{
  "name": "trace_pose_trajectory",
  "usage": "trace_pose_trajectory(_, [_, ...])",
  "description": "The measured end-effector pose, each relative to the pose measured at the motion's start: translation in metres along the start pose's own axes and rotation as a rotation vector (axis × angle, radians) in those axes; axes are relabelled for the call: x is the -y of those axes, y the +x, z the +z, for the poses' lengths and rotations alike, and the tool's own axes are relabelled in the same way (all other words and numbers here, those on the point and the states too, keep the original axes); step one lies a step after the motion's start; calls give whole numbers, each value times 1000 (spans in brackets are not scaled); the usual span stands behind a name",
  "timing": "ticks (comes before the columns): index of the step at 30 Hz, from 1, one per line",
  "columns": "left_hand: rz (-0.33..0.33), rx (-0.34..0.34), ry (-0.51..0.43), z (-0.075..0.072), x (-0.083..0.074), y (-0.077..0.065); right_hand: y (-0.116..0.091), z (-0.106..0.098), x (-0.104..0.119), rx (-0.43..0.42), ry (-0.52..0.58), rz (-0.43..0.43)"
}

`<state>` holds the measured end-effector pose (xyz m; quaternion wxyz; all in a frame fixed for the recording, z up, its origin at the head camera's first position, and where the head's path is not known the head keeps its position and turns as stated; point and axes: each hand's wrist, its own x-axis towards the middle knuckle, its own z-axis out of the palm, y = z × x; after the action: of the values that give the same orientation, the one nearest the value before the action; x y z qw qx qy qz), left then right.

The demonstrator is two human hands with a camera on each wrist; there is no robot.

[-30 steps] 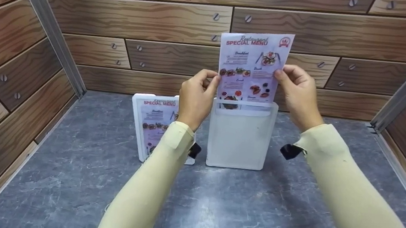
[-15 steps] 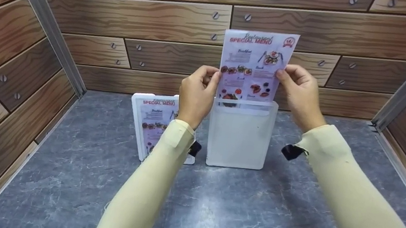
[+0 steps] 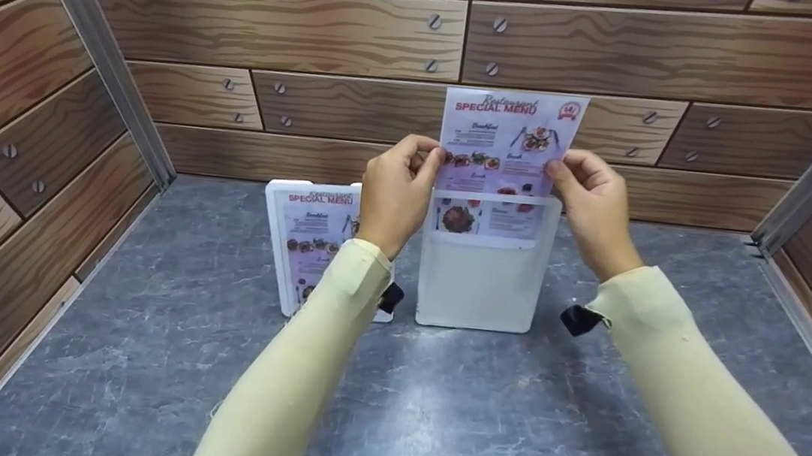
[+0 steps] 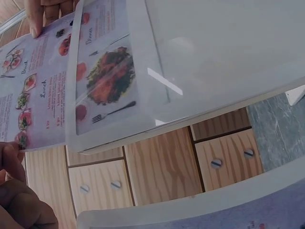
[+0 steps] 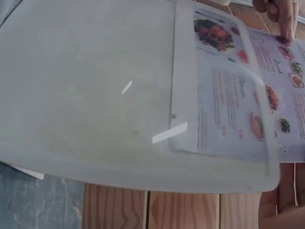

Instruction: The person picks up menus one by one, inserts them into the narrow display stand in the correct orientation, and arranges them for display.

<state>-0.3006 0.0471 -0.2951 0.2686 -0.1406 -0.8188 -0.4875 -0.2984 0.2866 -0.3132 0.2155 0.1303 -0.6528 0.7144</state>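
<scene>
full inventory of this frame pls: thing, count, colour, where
menu sheet: 1, white and lilac with red heading, partly slid into the top of the empty holder, pinched at both side edges
empty holder: 1, clear frosted plastic, upright at table centre
filled holder: 1, white frame with the same menu inside, upright to the left of the empty holder, partly behind the left arm
table: 1, grey marble pattern
walls: wood-plank print with screw heads, back and both sides
left hand: pinches the sheet's left edge
right hand: pinches the sheet's right edge
sleeves: 2, cream
</scene>
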Motion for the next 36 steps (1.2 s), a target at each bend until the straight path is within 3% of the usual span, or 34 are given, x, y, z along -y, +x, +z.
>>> trace_pose_trajectory(5, [-19, 39, 42, 2, 2, -2, -2, -2, -2, -27, -24, 6])
trace_pose_trajectory(10, [-37, 71, 68, 2, 1, -2, 1, -2, 3, -57, -20, -43])
trace_pose_trajectory(13, [-44, 65, 51, 1, -1, -1, 4, -2, 7, -69, -64, -62])
trace_pose_trajectory(27, [19, 14, -2, -7, -19, 4, 9, 0, 20, -54, -26, -106])
trace_pose_trajectory(31, [7, 26, 5, -6, -18, 3, 10, -1, 19, -76, -35, -127])
trace_pose_trajectory(36, [-5, 50, 39, -4, -12, 0, 8, -4, 15, -62, -76, -89])
